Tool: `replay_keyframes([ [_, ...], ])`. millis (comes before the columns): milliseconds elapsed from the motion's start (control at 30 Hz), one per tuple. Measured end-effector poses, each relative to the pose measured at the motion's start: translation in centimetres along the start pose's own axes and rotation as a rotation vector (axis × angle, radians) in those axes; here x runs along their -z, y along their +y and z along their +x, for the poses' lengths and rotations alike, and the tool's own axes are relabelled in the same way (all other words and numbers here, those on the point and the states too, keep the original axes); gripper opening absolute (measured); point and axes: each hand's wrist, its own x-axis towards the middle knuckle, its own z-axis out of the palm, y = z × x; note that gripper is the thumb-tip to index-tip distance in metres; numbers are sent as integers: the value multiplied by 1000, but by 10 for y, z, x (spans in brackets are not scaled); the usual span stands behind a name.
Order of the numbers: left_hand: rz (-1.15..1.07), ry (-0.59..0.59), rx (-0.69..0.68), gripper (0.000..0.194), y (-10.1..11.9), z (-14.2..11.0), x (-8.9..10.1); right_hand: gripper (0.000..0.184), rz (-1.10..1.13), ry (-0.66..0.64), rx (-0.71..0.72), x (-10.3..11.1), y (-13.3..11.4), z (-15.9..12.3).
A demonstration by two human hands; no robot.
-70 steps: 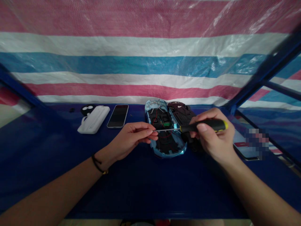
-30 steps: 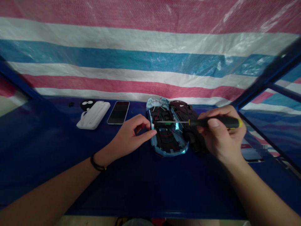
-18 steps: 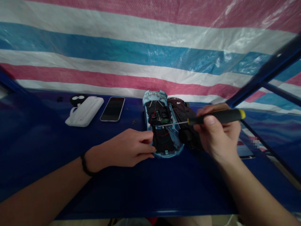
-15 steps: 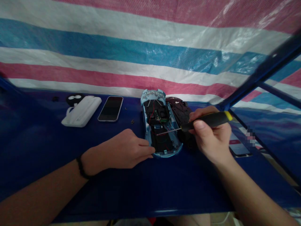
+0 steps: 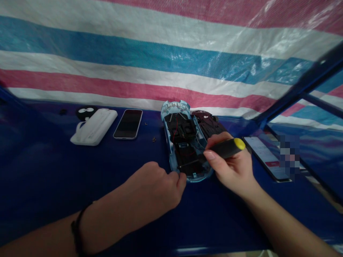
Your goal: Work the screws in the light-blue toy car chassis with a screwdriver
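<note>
**Screwdriver [image 5: 225, 149] gripped in right hand [image 5: 230, 167], over blue toy car shell [image 5: 171, 142]**

Head view: right hand closed round the black handle, shaft tip lost among dark parts. Left hand [image 5: 152, 189] curled at the shell's near edge, fingertips hidden, hold unclear. Dark red chassis half [image 5: 207, 121] beside the shell, partly behind the right hand, near the far edge of the tabletop [image 5: 40, 160].

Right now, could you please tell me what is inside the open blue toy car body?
Black housings, red wires and a small circuit board sit inside the blue toy car body. The screwdriver shaft and left hand partly hide its near end.
</note>
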Motion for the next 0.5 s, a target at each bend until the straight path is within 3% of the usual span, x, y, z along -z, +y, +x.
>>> replay_keyframes([
  [500,-33,40,12,15,-1,-1,-3,15,0,-100,42,-2,3,-6],
])
